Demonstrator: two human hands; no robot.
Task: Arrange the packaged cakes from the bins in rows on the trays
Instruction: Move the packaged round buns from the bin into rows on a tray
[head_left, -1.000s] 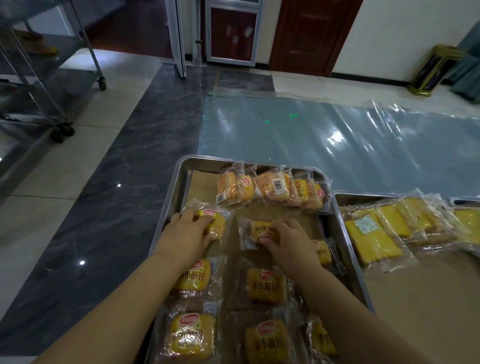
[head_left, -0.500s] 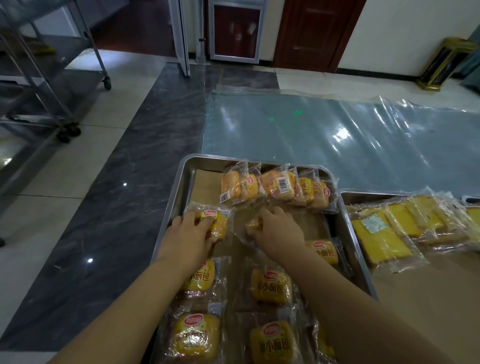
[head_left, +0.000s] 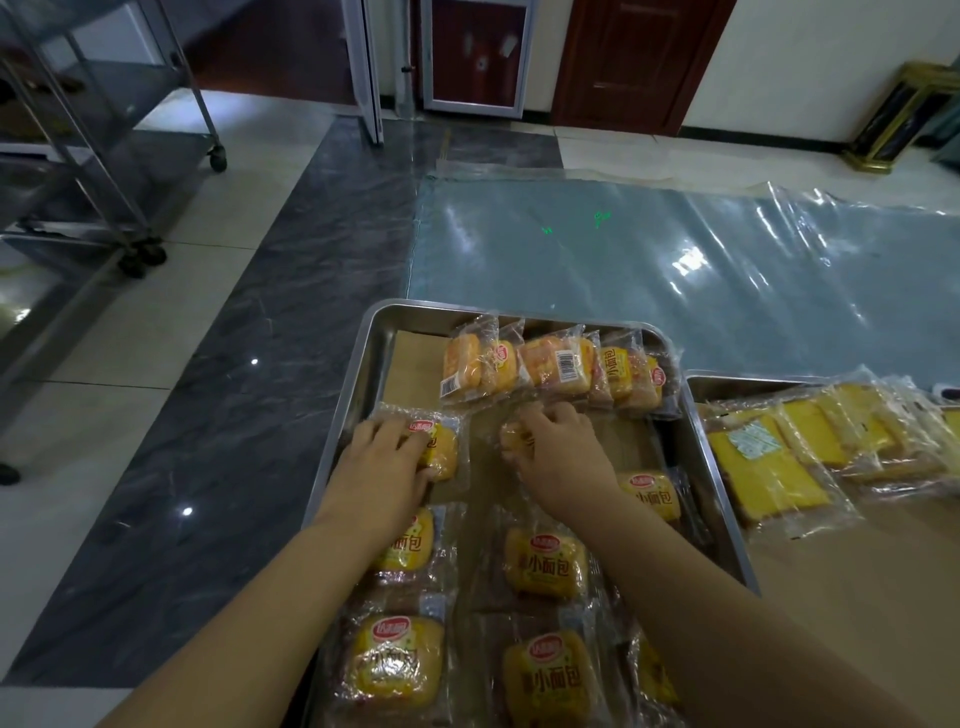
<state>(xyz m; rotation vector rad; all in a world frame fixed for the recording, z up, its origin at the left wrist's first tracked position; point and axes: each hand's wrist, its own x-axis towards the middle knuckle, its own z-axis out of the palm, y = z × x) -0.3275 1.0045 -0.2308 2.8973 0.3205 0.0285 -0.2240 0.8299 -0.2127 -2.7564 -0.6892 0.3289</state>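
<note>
A wheeled metal rack (head_left: 104, 130) stands at the far left on the tiled floor. Next comes the steel tray (head_left: 363, 364), lined with brown paper, where both hands work.

The left hand (head_left: 382, 462) lies on a packaged cake (head_left: 439, 447) in the tray's left column. Its fingers are bent over the wrapper's top and its thumb sits at the near edge, so it grips the cake against the paper.

Just beside it, the right hand (head_left: 558, 457) covers a second cake (head_left: 511, 439) in the middle column. Its fingers are curled down onto the wrapper. Most of this cake is hidden under the palm, so the hold looks like a grip rather than a flat press.

Beyond both hands, a loose heap of cakes (head_left: 556, 364) leans along the tray's far end. Nearer the camera, laid cakes (head_left: 545, 564) sit in rows, labels up.

To the right, a second tray (head_left: 698, 384) touches the first and carries overlapping flat yellow cakes (head_left: 763, 473). A clear plastic sheet (head_left: 675, 260) covers the floor beyond the 2 trays.
</note>
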